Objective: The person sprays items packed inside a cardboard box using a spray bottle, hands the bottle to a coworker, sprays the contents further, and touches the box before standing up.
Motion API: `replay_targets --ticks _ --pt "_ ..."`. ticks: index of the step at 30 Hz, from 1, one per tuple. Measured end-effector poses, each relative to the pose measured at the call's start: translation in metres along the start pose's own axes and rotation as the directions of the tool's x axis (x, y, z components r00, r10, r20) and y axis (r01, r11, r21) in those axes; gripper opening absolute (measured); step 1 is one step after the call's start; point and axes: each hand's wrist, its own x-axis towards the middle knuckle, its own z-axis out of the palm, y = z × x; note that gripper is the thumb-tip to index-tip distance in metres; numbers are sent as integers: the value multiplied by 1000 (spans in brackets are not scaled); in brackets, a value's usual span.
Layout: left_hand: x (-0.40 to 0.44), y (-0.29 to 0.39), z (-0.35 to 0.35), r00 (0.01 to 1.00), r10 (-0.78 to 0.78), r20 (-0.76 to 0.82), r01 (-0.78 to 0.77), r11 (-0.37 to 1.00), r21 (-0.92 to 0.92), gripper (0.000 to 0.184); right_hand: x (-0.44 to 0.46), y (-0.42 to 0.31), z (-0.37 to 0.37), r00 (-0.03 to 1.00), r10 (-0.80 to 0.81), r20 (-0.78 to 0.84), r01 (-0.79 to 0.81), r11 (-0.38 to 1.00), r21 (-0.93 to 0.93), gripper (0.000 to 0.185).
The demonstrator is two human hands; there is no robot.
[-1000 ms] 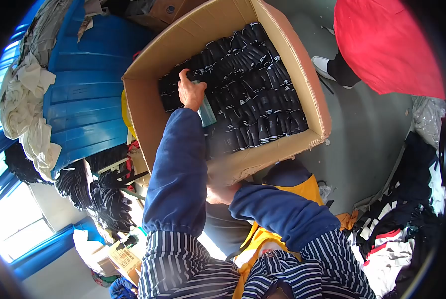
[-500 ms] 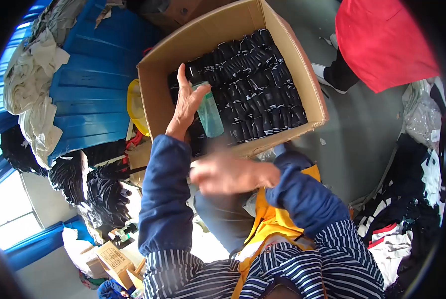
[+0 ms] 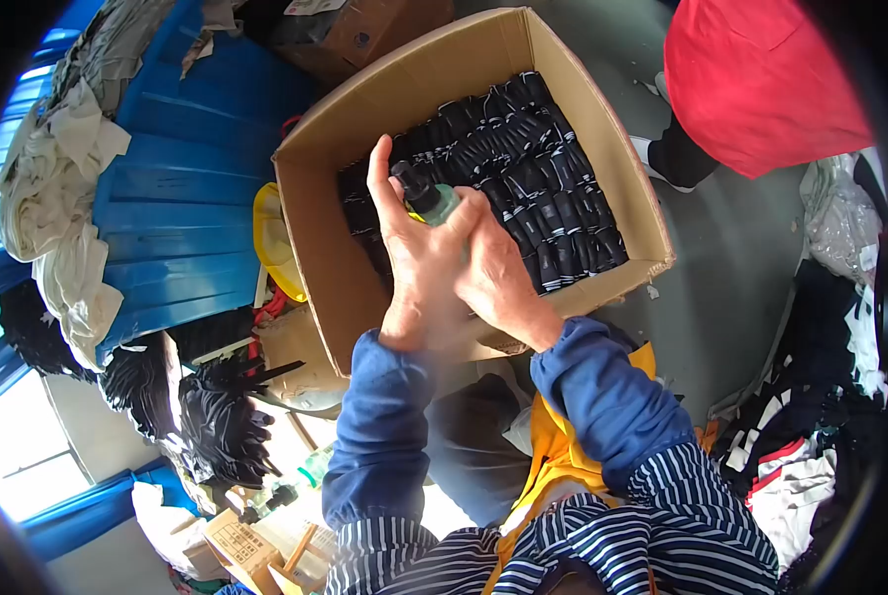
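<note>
A translucent green bottle (image 3: 444,205) with a black pump top is held between both hands, above the near side of a large cardboard box (image 3: 330,288). My left hand (image 3: 414,248) is around the bottle from the left, its index finger stretched up beside the pump top. From the right, my right hand (image 3: 493,263) wraps the bottle, its fingers partly hidden behind it. Rows of bundled black items with white edges (image 3: 553,208) fill the bottom of the box.
A person in red (image 3: 761,89) stands at the upper right. Blue panels (image 3: 191,178) with white cloth (image 3: 72,218) are at the left, near a yellow object (image 3: 277,243). Black cloth (image 3: 221,416) lies lower left; cloth piles (image 3: 796,486) lie lower right.
My right hand has come up from below the box's near edge and closed on the bottle. The bottle's pump top now shows between my hands, and the box sits slightly lower in view.
</note>
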Motion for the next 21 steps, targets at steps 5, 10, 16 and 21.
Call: replay_targets --ticks 5,10,16,21 --pt "2 10 -13 961 229 156 -248 962 115 93 2 -10 -4 983 -24 182 -77 845 529 59" --pt "4 21 -26 921 85 380 -115 992 59 87 -5 -9 0 979 -45 197 -94 762 641 61" --pt "22 -14 -14 898 168 406 -332 864 377 69 -38 1 -2 943 -97 317 190 941 -279 37" --pt "35 -90 27 776 231 587 -575 643 506 61 -100 -20 16 697 -495 519 695 644 -320 18"
